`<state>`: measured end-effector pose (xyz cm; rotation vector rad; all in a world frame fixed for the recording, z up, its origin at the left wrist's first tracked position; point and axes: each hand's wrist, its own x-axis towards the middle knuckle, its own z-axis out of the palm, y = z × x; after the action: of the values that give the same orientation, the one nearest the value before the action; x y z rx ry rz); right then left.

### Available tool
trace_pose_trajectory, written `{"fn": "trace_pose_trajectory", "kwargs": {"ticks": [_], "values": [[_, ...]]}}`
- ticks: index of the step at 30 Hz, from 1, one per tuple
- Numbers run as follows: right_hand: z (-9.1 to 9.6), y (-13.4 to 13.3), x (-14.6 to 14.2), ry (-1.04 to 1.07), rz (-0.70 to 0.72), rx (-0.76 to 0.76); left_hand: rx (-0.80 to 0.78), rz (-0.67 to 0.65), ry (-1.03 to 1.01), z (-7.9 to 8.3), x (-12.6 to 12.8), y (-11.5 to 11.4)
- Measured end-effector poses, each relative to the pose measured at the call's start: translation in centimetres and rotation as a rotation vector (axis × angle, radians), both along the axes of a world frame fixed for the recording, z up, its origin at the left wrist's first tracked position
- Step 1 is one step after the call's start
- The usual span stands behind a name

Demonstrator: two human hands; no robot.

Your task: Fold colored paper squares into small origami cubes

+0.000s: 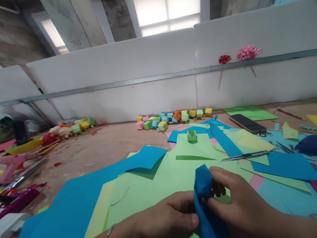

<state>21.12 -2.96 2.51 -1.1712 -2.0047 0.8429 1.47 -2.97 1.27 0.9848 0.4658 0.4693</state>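
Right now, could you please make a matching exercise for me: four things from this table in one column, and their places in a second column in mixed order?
Things:
1. folded blue paper
2. phone
3. small green paper box
4. row of coloured paper cubes

Places:
A. along the foot of the white wall
B. alone on a light green sheet, mid-table
C. between the left hand and the right hand
D. lying flat, screen dark, beside the darker green sheet at the back right

Pairs: 1-C, 2-D, 3-B, 4-A
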Motion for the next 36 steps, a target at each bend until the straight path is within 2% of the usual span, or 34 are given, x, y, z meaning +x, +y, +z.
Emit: {"fn": "trace_pose_trajectory", "kwargs": {"ticks": [3,5,7,12,14,17,23,26,29,34,36], "values": [[-0.2,0.1,0.0,-0.023,-0.012,0.002,0.014,0.044,0.033,0.2,0.1,-0.1],[-0.3,0.3,0.0,-0.011,0.009,-0.018,0.107,0.045,0.054,0.5,0.2,-0.1],[-0.4,0.4,0.0,-0.003,0.03,-0.027,0.28,0.085,0.111,0.8,0.4,-0.3],[-0.8,0.5,-0.2,-0.052,0.024,0.056,0.709,0.434,0.522,0.8,0.8,-0.8],[-0.9,0.6,-0.3,-0.081,0.024,0.043,0.827,0.488,0.663,0.6,0.9,-0.9],[-1.3,0.7,-0.4,-0.112,0.024,0.042,0.992,0.542,0.732,0.4,1.0,-0.8],[-1.6,0.7,-0.5,-0.159,0.031,0.007,1.116,0.626,0.801,-0.2,0.7,-0.4],[-1.5,0.6,-0.5,-0.145,0.053,0.038,1.212,0.649,0.798,-0.4,0.5,-0.3],[-1.5,0.7,-0.4,-0.123,0.061,0.045,1.187,0.596,0.769,-0.1,0.6,-0.4],[-1.6,1.4,-0.1,-0.088,-0.038,0.061,0.776,0.639,0.712,0.6,1.0,-0.4],[-1.6,1.7,0.1,-0.067,-0.075,0.07,0.664,0.624,0.672,0.7,1.0,-0.2]]}}
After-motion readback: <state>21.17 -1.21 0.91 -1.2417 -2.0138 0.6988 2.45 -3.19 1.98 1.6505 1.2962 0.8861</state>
